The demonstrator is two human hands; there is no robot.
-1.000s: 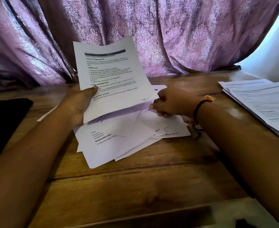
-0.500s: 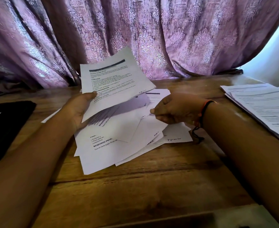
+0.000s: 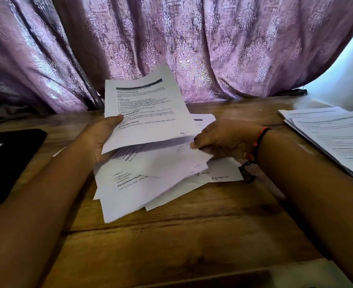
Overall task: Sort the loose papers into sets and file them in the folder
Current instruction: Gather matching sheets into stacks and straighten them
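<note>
The left hand (image 3: 100, 140) grips a printed sheet (image 3: 148, 113), raised and tilted, thumb on its face. The right hand (image 3: 223, 140) pinches a page edge in the loose paper pile (image 3: 150, 183) on the wooden table (image 3: 171, 242).

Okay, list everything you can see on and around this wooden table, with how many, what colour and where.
Held sheet: at least one, white with black print, raised above the pile's far side.
Loose pile: several overlapping sheets, white, table centre.
Side stack: several sheets, white, table's right edge.
Black folder: one, black, table's left edge; apparently the folder.
Table: one, brown wood.
Curtain: purple, patterned, behind the table.
Wrist bands: orange and black, right wrist.
Left hand: grips the held sheet.
Right hand: pinches a sheet's edge in the loose pile.
</note>
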